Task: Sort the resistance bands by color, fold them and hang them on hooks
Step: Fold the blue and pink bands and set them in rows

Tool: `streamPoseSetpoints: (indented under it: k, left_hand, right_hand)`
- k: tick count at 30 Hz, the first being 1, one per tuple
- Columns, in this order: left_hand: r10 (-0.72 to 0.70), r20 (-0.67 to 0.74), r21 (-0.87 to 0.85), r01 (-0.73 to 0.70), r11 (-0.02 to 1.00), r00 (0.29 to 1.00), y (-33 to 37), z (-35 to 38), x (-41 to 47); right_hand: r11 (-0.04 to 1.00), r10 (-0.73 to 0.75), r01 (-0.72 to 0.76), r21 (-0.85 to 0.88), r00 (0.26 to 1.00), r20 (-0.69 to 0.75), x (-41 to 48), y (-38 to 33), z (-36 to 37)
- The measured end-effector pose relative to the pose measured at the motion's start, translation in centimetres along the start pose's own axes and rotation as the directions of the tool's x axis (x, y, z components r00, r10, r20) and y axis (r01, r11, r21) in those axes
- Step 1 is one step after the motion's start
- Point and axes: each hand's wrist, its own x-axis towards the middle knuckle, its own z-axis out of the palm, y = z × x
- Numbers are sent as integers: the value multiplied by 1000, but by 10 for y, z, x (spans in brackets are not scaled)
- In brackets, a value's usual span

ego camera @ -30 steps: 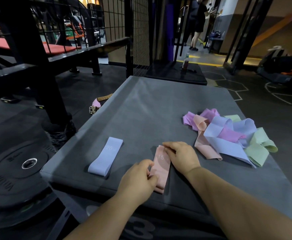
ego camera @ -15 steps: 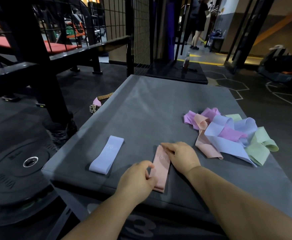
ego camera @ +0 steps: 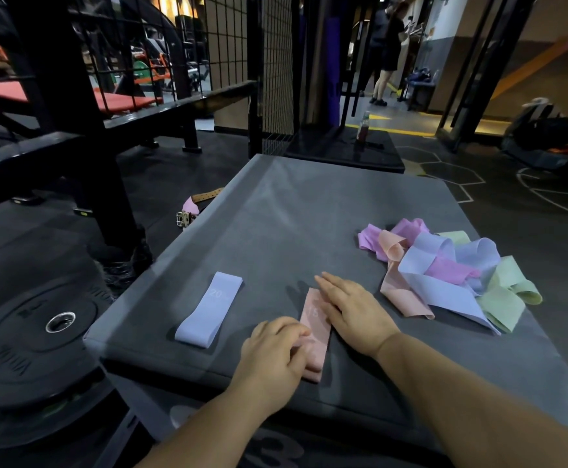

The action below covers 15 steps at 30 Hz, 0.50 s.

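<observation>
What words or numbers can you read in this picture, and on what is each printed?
"20": on the folded lilac band.
"15": on the peach band.
Raised lettering on the weight plate: too blurred to read.
Large figure on the box front: partly hidden, unreadable.

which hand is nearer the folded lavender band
Left. The left hand holds the pink band at its near end, just right of the lavender band; the right hand lies farther right.

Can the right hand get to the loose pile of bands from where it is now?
Probably yes. The right hand lies flat on the folded peach band, and the loose pile sits just to its right on the same grey mat, with only bare mat between them.
</observation>
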Motion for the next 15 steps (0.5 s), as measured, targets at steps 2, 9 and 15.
streamPoseSetpoints:
  k: [2, 9, 15]
  left_hand:
    - [36, 0, -8, -36, 999, 999, 2, 0, -1]
    - [151, 210, 153, -185, 971, 966, 4, -2, -4]
    - [162, 318, 230, -241, 943, 934, -5, 7, -6]
  right_hand:
    - [1000, -29, 29, -7, 1000, -6, -3, 1, 1]
    - [983, -182, 183, -7, 980, 86, -10, 4, 2]
    - [985, -156, 165, -38, 970, 189, -4, 6, 2]
